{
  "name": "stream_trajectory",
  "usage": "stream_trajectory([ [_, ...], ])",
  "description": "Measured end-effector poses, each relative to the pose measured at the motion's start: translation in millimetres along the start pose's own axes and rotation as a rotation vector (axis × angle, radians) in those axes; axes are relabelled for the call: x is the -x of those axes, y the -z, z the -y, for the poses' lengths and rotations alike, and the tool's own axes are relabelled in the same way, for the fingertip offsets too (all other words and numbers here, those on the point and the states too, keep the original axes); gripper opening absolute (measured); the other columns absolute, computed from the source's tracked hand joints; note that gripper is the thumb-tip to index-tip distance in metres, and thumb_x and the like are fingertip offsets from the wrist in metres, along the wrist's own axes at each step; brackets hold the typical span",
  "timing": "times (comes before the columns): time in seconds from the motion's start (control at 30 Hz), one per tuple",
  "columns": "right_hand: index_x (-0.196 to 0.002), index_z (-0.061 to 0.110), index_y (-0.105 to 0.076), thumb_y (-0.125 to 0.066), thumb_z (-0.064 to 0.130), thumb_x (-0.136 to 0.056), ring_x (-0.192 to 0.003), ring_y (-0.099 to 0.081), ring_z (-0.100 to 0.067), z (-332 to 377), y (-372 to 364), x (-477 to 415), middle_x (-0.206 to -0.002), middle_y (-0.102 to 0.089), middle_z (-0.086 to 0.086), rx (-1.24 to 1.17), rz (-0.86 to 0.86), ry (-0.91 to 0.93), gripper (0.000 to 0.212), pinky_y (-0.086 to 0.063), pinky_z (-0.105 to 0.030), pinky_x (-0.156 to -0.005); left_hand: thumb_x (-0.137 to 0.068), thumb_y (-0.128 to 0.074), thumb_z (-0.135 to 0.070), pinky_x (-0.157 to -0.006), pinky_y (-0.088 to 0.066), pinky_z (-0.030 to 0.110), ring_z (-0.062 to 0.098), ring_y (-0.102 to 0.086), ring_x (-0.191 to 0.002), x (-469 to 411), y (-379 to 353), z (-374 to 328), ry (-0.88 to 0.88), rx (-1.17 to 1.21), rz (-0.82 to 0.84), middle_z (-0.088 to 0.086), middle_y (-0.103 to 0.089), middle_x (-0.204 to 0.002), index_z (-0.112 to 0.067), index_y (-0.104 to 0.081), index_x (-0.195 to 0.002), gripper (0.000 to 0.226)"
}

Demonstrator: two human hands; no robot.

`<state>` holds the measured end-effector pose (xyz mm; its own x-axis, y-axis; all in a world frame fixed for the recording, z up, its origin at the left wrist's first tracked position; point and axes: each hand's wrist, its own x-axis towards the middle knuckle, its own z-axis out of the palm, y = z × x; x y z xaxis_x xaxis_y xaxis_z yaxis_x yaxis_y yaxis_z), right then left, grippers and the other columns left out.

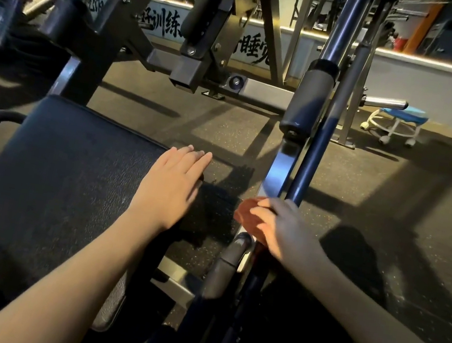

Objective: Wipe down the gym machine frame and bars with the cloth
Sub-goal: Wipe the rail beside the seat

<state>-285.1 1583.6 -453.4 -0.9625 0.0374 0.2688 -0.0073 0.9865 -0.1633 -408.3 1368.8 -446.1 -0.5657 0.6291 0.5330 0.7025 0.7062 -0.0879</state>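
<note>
A reddish-brown cloth (247,215) is bunched against the flat steel bar (276,176) of the gym machine, low in the middle. My right hand (281,228) grips the cloth, fingers curled round it and pressing it onto the bar. Beside the flat bar runs a dark blue round bar (317,144) that slopes up to the top of the view. My left hand (174,180) rests flat on the far right corner of the black padded seat (68,175), fingers straight. A grey rubber handle (228,264) sits just below the cloth.
A black foam roller pad (307,104) sits higher on the sloping bar. Black frame uprights (98,30) rise at the left. A grey cross beam (261,93) lies on the speckled rubber floor. A blue wheeled stool (397,122) stands at the right by the wall.
</note>
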Motion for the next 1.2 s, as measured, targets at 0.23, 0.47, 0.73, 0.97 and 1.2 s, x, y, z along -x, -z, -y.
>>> stream_trajectory([
  [0.23, -0.119, 0.015, -0.063, -0.051, 0.016, -0.097, -0.100, -0.062, 0.000, 17, -14, 16, -0.114, -0.064, 0.001, -0.529, -0.053, 0.069, 0.024, -0.049, -0.020, -0.090, -0.090, -0.034, -0.028, -0.108, -0.023, 0.040, 0.036, -0.051, -0.125, 3, -4, 0, 0.005, -0.015, -0.036, 0.017, -0.058, -0.131, 0.000, -0.049, -0.139, 0.057],
  [0.47, -0.115, 0.011, -0.068, -0.053, 0.015, -0.099, -0.103, -0.063, -0.006, 15, -23, 12, -0.109, -0.068, 0.004, -0.715, -0.021, -0.036, 0.023, -0.049, -0.036, -0.097, -0.093, -0.032, -0.029, -0.112, -0.020, 0.039, 0.033, -0.045, -0.132, 3, -5, 0, 0.018, -0.021, -0.002, 0.015, -0.053, -0.138, -0.004, -0.045, -0.142, 0.058],
  [0.73, -0.116, 0.014, -0.068, -0.057, 0.021, -0.097, -0.101, -0.061, -0.004, 13, -22, 9, -0.109, -0.067, 0.005, -0.659, -0.019, -0.042, 0.023, -0.049, -0.036, -0.097, -0.092, -0.031, -0.029, -0.112, -0.022, 0.041, 0.035, -0.045, -0.131, 3, -4, 0, 0.029, -0.033, 0.015, 0.015, -0.054, -0.136, -0.003, -0.045, -0.142, 0.058],
  [0.97, -0.110, 0.011, -0.070, -0.063, 0.014, -0.092, -0.097, -0.062, -0.005, 31, -7, 30, -0.101, -0.065, 0.011, -0.735, -0.075, 0.142, 0.020, -0.048, -0.022, -0.088, -0.092, -0.031, -0.029, -0.111, -0.026, 0.044, 0.036, -0.046, -0.130, 3, -3, -2, 0.040, -0.023, 0.029, 0.016, -0.055, -0.135, -0.002, -0.046, -0.141, 0.058],
  [1.2, -0.105, 0.016, -0.070, -0.064, 0.024, -0.087, -0.091, -0.063, -0.008, 29, -12, 43, -0.097, -0.065, 0.011, -0.757, -0.181, 0.099, 0.021, -0.050, -0.026, -0.083, -0.091, -0.032, -0.029, -0.110, -0.027, 0.044, 0.036, -0.047, -0.130, 4, 1, -5, 0.051, -0.013, 0.038, 0.017, -0.055, -0.135, -0.001, -0.047, -0.140, 0.059],
])
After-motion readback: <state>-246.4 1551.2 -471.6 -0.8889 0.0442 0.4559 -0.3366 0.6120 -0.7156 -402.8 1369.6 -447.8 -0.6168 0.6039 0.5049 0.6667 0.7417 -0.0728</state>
